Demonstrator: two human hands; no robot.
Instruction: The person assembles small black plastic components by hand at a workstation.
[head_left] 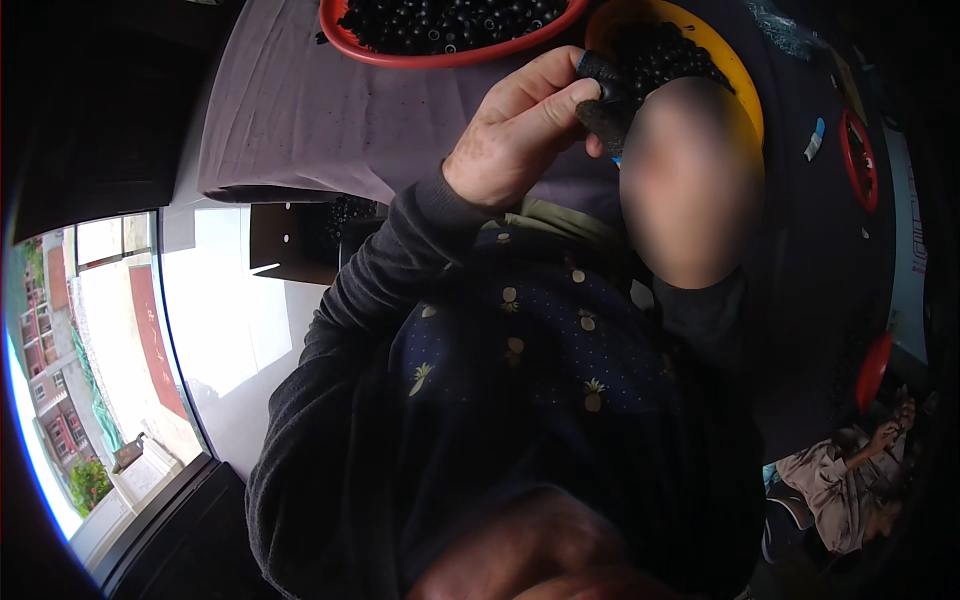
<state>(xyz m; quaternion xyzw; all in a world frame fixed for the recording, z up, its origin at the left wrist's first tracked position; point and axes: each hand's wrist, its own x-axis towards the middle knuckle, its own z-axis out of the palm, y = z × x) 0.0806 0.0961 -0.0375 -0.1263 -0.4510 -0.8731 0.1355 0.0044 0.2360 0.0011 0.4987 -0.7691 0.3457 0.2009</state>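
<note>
The right hand (690, 185) partly hides a yellow bowl (750, 88) near a red basin (440, 61).

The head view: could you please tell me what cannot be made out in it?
Head view:
1. Right hand: a blur covers it, hiding its grip.
2. Dark item at the left hand: too dim to identify.
3. Red basin: the picture's top edge cuts off its far side.
4. Yellow bowl: partly hidden by the blur.

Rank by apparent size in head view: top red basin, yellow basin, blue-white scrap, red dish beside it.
1. Red basin, yellow basin: unsure, both partly unseen
2. Red dish
3. Blue-white scrap
</note>
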